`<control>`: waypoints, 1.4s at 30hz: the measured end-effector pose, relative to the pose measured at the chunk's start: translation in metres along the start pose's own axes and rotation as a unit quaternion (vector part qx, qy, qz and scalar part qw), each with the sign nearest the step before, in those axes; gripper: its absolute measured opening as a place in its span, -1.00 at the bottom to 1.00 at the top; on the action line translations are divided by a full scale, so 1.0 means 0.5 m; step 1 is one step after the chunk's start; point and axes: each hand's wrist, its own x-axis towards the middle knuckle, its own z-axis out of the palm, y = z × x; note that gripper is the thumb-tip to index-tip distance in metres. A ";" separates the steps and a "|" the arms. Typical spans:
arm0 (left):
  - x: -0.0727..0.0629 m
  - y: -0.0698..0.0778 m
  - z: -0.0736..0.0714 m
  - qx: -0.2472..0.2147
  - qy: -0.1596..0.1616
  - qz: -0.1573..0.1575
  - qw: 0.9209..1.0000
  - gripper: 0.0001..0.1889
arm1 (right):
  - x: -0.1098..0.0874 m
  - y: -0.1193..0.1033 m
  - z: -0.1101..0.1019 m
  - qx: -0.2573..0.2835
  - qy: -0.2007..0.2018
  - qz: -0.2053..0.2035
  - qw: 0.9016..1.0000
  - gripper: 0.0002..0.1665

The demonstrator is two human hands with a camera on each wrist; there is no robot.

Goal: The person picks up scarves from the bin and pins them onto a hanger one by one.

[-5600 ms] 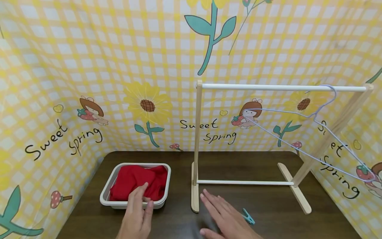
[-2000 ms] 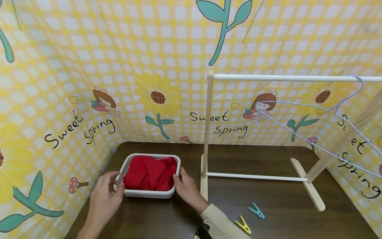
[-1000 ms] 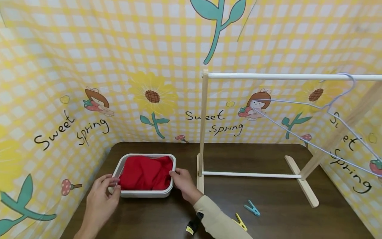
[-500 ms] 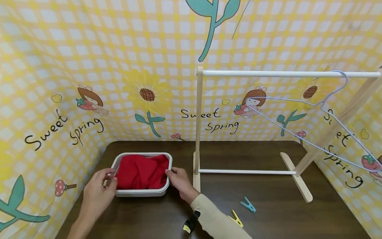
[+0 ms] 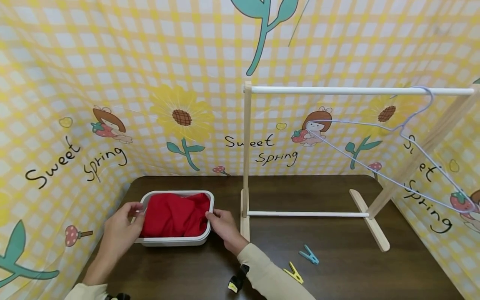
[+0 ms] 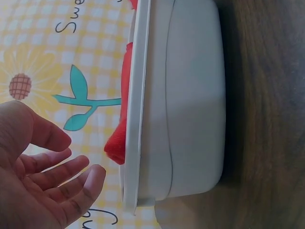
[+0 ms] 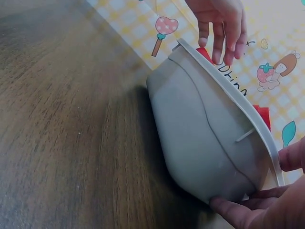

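A white plastic basin stands on the dark wooden table, and a bundled red cloth lies in it. My right hand holds the basin's right end. In the right wrist view the thumb is on the rim and the fingers are against the lower wall. At the opposite end, my left hand hovers by the rim. Its fingers are loosely bent and apart from the basin in the left wrist view, with nothing between them.
Right of the basin stands a wooden rack with white rods. From its top rod hangs a lilac wire hanger. A yellow clothespin and a blue clothespin lie on the table in front. A patterned cloth backdrop surrounds the table.
From over the cloth and table, both hands went to the basin's ends; the right took hold. Over the last half second the left hand rose slightly from the left rim.
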 end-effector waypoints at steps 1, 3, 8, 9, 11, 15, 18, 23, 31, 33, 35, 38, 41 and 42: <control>0.003 0.000 0.002 0.001 -0.007 -0.003 1.000 -0.73 | -0.001 0.001 0.000 -0.002 0.002 0.000 1.000 -0.63; 0.009 -0.003 0.006 0.003 -0.020 -0.005 1.000 -0.73 | -0.004 0.004 0.001 -0.001 0.003 0.002 1.000 -0.63; 0.028 -0.014 0.015 0.007 -0.040 0.006 0.999 -0.73 | -0.007 0.006 0.007 0.006 0.002 -0.002 1.000 -0.63; 0.031 -0.016 0.017 0.009 -0.040 0.012 0.999 -0.74 | -0.006 0.005 0.008 0.006 0.002 -0.004 1.000 -0.64; 0.036 -0.020 0.021 0.009 -0.040 0.020 0.999 -0.74 | -0.006 0.006 0.009 0.002 0.003 -0.006 1.000 -0.64; 0.044 -0.027 0.030 0.017 -0.037 0.036 0.999 -0.75 | -0.006 0.006 0.008 0.002 0.006 0.000 1.000 -0.62; 0.048 -0.034 0.037 0.023 -0.043 0.041 0.998 -0.72 | -0.004 0.006 0.006 0.005 0.005 0.005 1.000 -0.61; 0.056 -0.040 0.045 0.029 -0.055 0.041 0.997 -0.73 | -0.002 0.004 0.003 0.002 0.007 0.005 1.000 -0.62; 0.076 -0.035 0.059 0.043 -0.073 0.032 0.996 -0.70 | 0.000 0.004 0.002 0.032 -0.001 0.009 0.999 -0.60; 0.082 -0.034 0.062 0.045 -0.081 0.028 0.995 -0.67 | 0.002 0.004 0.002 0.037 -0.001 0.010 0.999 -0.60; 0.084 -0.031 0.065 0.046 -0.090 0.023 0.995 -0.64 | 0.004 0.004 0.001 0.041 0.001 0.012 0.999 -0.61; 0.084 -0.028 0.070 0.045 -0.103 0.013 0.994 -0.60 | 0.006 0.005 0.001 0.042 0.002 0.014 0.999 -0.61; 0.079 -0.024 0.074 0.041 -0.111 -0.003 0.993 -0.54 | 0.005 0.008 0.003 0.045 0.002 0.016 0.999 -0.61; 0.077 -0.023 0.076 0.041 -0.113 -0.009 0.993 -0.52 | 0.004 0.008 0.004 0.045 0.001 0.015 0.999 -0.61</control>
